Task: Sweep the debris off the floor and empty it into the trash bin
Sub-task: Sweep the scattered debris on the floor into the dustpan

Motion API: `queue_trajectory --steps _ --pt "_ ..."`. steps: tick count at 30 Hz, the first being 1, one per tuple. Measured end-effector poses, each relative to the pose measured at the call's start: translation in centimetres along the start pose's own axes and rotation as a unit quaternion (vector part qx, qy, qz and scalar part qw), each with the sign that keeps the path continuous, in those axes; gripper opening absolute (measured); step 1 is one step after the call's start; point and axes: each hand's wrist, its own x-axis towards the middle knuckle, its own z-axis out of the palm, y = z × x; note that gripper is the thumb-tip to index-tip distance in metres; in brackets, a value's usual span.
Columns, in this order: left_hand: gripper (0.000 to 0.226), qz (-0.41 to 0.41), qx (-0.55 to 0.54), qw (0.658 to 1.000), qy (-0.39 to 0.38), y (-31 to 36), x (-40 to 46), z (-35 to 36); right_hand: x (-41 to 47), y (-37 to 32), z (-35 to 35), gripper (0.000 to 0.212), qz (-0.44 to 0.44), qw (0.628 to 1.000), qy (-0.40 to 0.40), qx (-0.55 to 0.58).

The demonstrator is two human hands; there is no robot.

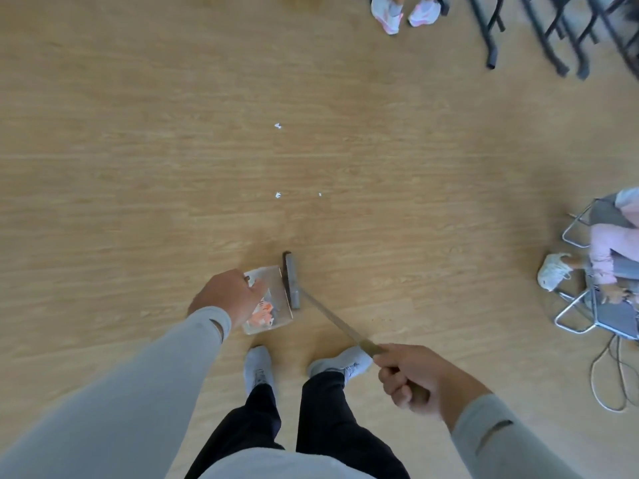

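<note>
Just below the middle of the frame, your left hand [226,296] holds the near edge of a clear, boxy plastic dustpan [268,300] with orange scraps inside; how the fingers curl round it is hard to tell through the blur. Touching the dustpan's right side lies the grey, narrow head of a broom [291,281], its thin wooden handle [337,323] slanting down to the lower right, where your right hand [409,380] is fisted round it. Three small white paper scraps [277,195] lie on the floor well above the dustpan, two level with each other, one higher up. Your grey shoes [258,368] stand just below the dustpan. Underfoot is a pale wood-grain plank floor [138,167]. Black metal furniture legs [539,32] crowd the upper right, white-and-pink sneakers [404,12] stand at the top edge, and a seated person on a chrome-framed chair [601,271] occupies the right edge.
</note>
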Motion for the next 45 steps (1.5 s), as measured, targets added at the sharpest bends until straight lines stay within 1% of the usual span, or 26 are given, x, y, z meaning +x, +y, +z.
queue_trajectory --steps 2,3,4,6,8,11,13,18,22,28,34,40,42,45 --pt "0.043 0.000 -0.013 1.000 -0.016 -0.7 -1.0 -0.5 -2.7 -0.1 -2.3 0.034 -0.005 0.998 -0.011 0.067" --pt "0.039 0.000 -0.017 1.000 -0.020 -1.2 -1.4 -0.8 -4.0 -0.2 -3.0 0.031 -0.014 0.997 -0.014 0.074" --pt "0.035 -0.001 -0.024 1.000 -0.020 -1.8 -1.8 -1.1 -5.1 -0.2 -3.4 0.029 -0.031 0.998 -0.011 0.058" --pt "0.039 -0.007 -0.049 0.999 -0.009 -2.4 -2.5 -2.3 -6.9 -0.6 -3.2 0.024 -0.079 0.997 0.011 -0.015" --pt "0.042 -0.014 -0.070 0.997 0.006 -2.6 -2.7 -3.9 -7.7 -1.4 -2.6 0.020 -0.131 0.987 0.037 -0.085" --pt "0.045 -0.029 -0.094 0.995 0.031 -2.5 -2.3 -6.2 -7.4 -3.2 -2.3 0.014 -0.171 0.974 0.076 -0.131" --pt "0.045 -0.038 -0.101 0.993 0.043 -2.3 -1.5 -7.1 -6.4 -4.8 -2.4 0.014 -0.179 0.970 0.094 -0.132" --pt "0.045 -0.057 -0.126 0.989 0.057 -0.8 1.2 -8.3 -3.3 -9.8 -4.2 0.018 -0.174 0.969 0.126 -0.121" --pt "0.045 -0.075 -0.132 0.985 0.079 2.0 3.7 -9.5 -0.5 -14.9 -6.9 0.025 -0.167 0.972 0.126 -0.111" --pt "0.052 -0.089 -0.120 0.984 0.094 7.4 9.3 -12.7 2.5 -23.6 -9.7 0.023 -0.160 0.973 0.125 -0.111" --pt "0.052 -0.116 -0.125 0.980 0.107 11.6 15.2 -14.3 5.1 -32.2 -10.7 0.020 -0.158 0.971 0.137 -0.116" --pt "0.048 -0.107 -0.084 0.986 0.100 14.0 19.4 -16.5 8.9 -37.3 -9.8 0.016 -0.136 0.970 0.156 -0.128" --pt "0.050 -0.107 -0.079 0.986 0.099 13.9 20.1 -17.1 9.9 -37.8 -8.0 0.017 -0.117 0.970 0.154 -0.149" --pt "0.047 -0.117 -0.081 0.985 0.102 13.1 20.7 -17.2 10.8 -37.9 -3.9 0.018 -0.088 0.971 0.129 -0.182"
